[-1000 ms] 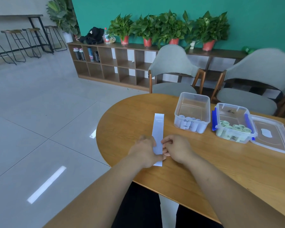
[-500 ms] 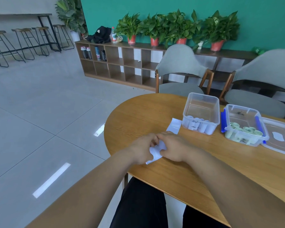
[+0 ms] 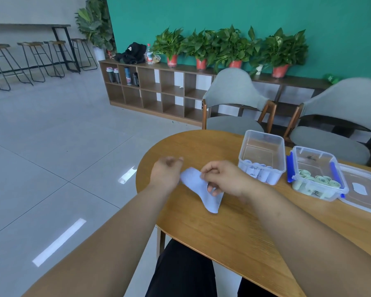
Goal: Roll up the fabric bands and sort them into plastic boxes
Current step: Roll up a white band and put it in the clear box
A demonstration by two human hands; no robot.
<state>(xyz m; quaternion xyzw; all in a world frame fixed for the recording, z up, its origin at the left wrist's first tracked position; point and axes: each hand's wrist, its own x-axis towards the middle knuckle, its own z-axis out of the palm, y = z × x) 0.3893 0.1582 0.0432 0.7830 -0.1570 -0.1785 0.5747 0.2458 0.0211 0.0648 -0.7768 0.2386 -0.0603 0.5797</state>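
Note:
A pale blue fabric band [image 3: 196, 186] hangs loosely just above the wooden table [image 3: 234, 236], its lower end drooping toward the tabletop. My right hand [image 3: 223, 181] pinches the band near its top, with fingers curled behind the fabric. Against the band's left end sits my left hand [image 3: 166, 173], fingers curled and gripping that end. To the right stands a clear plastic box [image 3: 263, 144] with several pale blue rolls along its near wall. Beside it, a second clear box [image 3: 315, 159] with blue clips holds several green rolls.
A clear lid [image 3: 364, 194] lies flat at the table's right edge. Two grey chairs [image 3: 234, 99] stand behind the table, with a wooden shelf unit [image 3: 159, 91] and potted plants along the green wall. Tiled floor lies to the left.
The band lay flat and stretched out on the table a second ago; both hands gathered it and now hold it lifted and slack between them.

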